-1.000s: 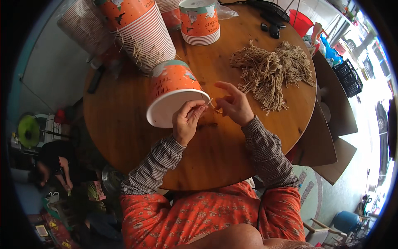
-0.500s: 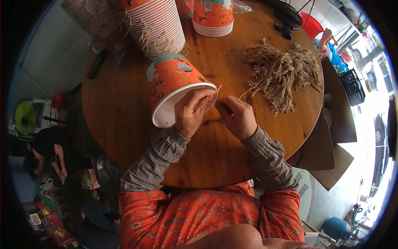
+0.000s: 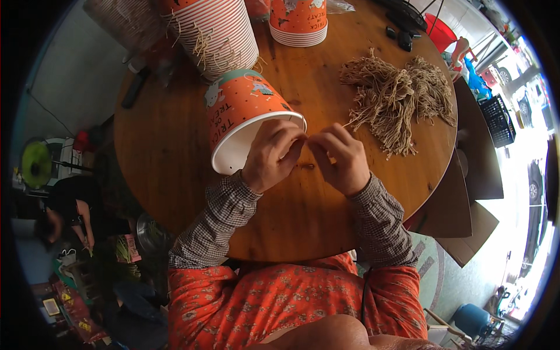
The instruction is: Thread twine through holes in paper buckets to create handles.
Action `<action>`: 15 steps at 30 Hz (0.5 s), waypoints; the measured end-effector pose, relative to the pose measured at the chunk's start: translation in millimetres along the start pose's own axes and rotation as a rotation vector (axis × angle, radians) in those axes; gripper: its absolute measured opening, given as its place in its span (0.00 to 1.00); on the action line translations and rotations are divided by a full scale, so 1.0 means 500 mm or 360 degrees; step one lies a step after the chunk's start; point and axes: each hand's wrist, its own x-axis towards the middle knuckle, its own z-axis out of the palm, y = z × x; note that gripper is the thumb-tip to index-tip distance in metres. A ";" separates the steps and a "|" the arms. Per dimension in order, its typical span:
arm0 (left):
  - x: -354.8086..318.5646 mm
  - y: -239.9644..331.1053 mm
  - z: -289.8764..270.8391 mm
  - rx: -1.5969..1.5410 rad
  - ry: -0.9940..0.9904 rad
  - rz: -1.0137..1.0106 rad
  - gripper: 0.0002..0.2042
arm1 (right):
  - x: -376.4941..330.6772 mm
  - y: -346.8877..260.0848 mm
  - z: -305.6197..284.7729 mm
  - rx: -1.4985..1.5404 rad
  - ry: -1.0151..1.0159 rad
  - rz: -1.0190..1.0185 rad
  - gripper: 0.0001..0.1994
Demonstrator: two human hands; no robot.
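Orange bucket (image 3: 248, 100) is lying tilted; left hand (image 3: 273, 156), right hand (image 3: 345, 158) nearly closed, apparently pinching cord (image 3: 347, 123); loose pinch risking slippage.

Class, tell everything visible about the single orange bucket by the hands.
The bucket looks like coated paper: orange outside with pale figures, dark lettering and a green band at its base; white inside, with a thick white rim. A small hole shows near the rim. It is tipped over, mouth toward the picture's bottom, over the round wooden table, beside a stack of buckets. The left hand overlaps its mouth; exact contact is hidden.
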 end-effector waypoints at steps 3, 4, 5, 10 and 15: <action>0.003 0.005 -0.012 -0.0503 -0.0132 -0.0468 0.05 | 0.001 0.022 -0.005 0.0359 0.0098 0.0349 0.05; 0.001 0.006 -0.016 -0.0508 -0.0137 -0.0463 0.05 | 0.001 0.028 -0.004 0.0609 0.0154 0.0537 0.06; -0.002 0.007 -0.023 -0.0705 -0.0165 -0.0688 0.05 | 0.006 0.017 -0.002 0.0738 0.0274 0.0646 0.07; 0.005 0.026 -0.032 -0.1409 -0.0111 -0.1251 0.07 | 0.007 0.011 -0.015 0.0309 0.0168 0.0044 0.09; -0.006 0.005 -0.022 -0.1323 -0.0249 -0.1108 0.08 | 0.005 0.007 -0.012 0.0121 0.0044 -0.0310 0.11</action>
